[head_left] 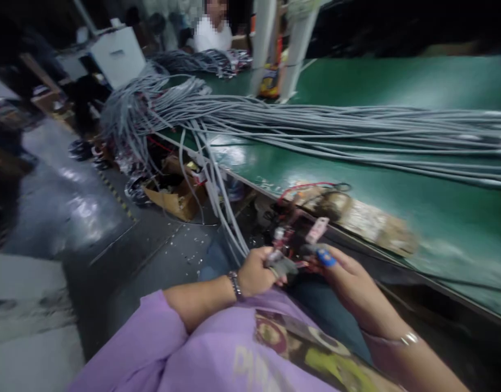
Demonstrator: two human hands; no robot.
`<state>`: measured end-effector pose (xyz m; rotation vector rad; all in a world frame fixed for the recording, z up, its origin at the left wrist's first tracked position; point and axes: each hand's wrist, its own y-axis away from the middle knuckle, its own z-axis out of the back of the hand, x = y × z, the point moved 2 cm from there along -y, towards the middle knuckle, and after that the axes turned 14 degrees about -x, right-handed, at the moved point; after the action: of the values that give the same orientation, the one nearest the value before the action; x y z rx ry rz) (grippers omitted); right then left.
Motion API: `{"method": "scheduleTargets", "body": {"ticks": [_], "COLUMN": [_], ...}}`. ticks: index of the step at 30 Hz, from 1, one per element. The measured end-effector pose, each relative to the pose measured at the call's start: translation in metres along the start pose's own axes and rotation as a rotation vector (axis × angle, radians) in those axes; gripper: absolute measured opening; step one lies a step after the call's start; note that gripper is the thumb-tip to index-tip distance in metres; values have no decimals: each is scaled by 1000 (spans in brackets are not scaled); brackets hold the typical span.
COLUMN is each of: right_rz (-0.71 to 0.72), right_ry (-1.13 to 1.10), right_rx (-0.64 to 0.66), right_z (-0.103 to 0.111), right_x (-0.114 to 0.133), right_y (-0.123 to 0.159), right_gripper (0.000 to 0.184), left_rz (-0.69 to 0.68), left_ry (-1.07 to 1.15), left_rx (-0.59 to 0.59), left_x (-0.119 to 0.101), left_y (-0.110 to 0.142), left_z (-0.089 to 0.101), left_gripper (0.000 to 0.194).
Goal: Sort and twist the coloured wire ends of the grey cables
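My left hand is closed around the ends of several grey cables that hang down from the table. Stripped ends and thin reddish wires stick out from its fingers toward the right, blurred. My right hand, with a blue cover on a finger or thumb, is pinched at these wires, close to the left hand. Just beyond both hands, at the table edge, is a blurred cluster of small parts with red leads and a pale pink block.
A long bundle of grey cables lies across the green table. A taped cardboard piece rests near its front edge. Below stands an open cardboard box. White posts rise behind, and a person sits farther back.
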<state>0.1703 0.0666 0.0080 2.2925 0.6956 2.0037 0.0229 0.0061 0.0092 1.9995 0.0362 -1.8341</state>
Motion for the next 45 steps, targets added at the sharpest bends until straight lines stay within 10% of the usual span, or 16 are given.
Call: {"method": "scheduleTargets", "body": {"ticks": [8, 15, 29, 45], "right_rz": [66, 237, 197, 50], "right_ry": [-79, 168, 92, 35], "right_rx": [-58, 104, 24, 111], "right_z": [-26, -24, -17, -31], "right_x": [-18, -11, -20, -9], "right_y": [5, -7, -9, -10], "right_gripper": [34, 26, 41, 42], "left_rz": [-31, 21, -13, 21], "left_ry": [-43, -162, 61, 61], "left_rx": [-35, 221, -105, -76], "left_x": [10, 14, 30, 25], "left_y": [-8, -14, -18, -14], "left_z": [13, 16, 18, 16], "left_gripper": [50, 44, 46, 40]}}
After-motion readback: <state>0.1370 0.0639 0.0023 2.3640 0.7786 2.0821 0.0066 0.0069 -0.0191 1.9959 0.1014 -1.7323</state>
